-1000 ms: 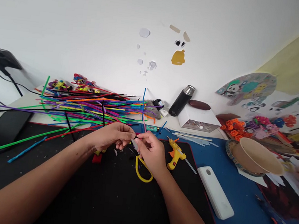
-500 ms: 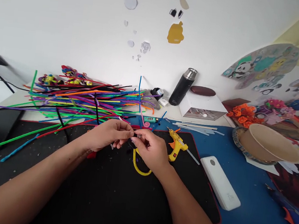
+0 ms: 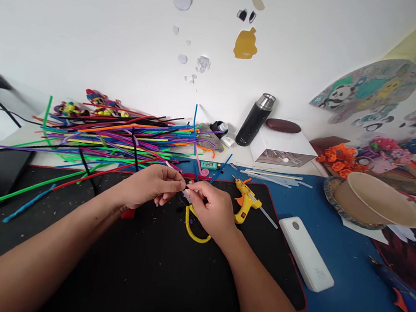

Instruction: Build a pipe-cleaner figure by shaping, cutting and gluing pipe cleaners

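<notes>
My left hand (image 3: 152,185) and my right hand (image 3: 211,209) meet over the black mat (image 3: 150,264), fingertips pinched together on a small pale piece (image 3: 188,192) with a thin pink pipe cleaner (image 3: 197,161) rising from it. What exactly the piece is stays too small to tell. Yellow-handled scissors (image 3: 192,228) lie on the mat just under my right hand. A small red scrap (image 3: 128,213) lies below my left wrist.
A big heap of coloured pipe cleaners (image 3: 112,140) covers the back left. A yellow glue gun (image 3: 247,201), glue sticks (image 3: 273,177), a white power bank (image 3: 306,260), a black flask (image 3: 255,120), a white box (image 3: 285,152) and a paper bowl (image 3: 373,200) sit to the right.
The camera tilted down and then settled. My hands stayed pinched together, the fingers shifting slightly on the small piece.
</notes>
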A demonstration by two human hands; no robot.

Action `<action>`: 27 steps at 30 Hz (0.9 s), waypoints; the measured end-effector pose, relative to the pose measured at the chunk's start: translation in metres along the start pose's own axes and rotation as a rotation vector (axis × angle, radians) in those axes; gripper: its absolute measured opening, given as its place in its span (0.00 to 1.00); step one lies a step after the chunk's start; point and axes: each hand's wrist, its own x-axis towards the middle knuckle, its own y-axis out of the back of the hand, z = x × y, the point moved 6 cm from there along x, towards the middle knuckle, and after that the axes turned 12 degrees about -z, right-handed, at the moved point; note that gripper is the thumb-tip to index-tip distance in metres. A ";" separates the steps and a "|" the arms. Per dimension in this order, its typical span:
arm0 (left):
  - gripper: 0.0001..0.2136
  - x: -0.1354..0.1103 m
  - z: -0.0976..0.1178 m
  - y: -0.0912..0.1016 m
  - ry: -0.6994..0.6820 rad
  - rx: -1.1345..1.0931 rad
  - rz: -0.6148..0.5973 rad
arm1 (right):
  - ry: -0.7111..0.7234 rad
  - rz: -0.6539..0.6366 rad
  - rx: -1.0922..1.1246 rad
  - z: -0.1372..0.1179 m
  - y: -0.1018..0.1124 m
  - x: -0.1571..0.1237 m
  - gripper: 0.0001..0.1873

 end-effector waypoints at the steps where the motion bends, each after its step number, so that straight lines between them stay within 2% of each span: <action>1: 0.17 0.000 -0.001 0.000 0.003 -0.003 0.002 | -0.001 -0.002 -0.001 0.000 0.000 0.000 0.11; 7: 0.18 -0.001 -0.001 -0.001 -0.012 -0.012 0.024 | -0.035 0.001 0.065 0.001 0.000 -0.001 0.11; 12: 0.20 -0.006 0.009 -0.002 -0.125 0.089 0.060 | -0.174 -0.031 0.418 0.011 -0.005 0.002 0.13; 16: 0.19 -0.012 0.020 -0.001 -0.302 0.291 0.152 | -0.254 -0.095 0.685 0.017 -0.013 0.006 0.15; 19: 0.14 -0.013 0.023 -0.002 -0.351 0.503 0.212 | -0.272 -0.117 0.765 0.018 -0.016 0.007 0.16; 27: 0.12 -0.012 0.022 -0.003 -0.458 0.755 0.185 | -0.318 -0.151 0.844 0.019 -0.020 0.005 0.18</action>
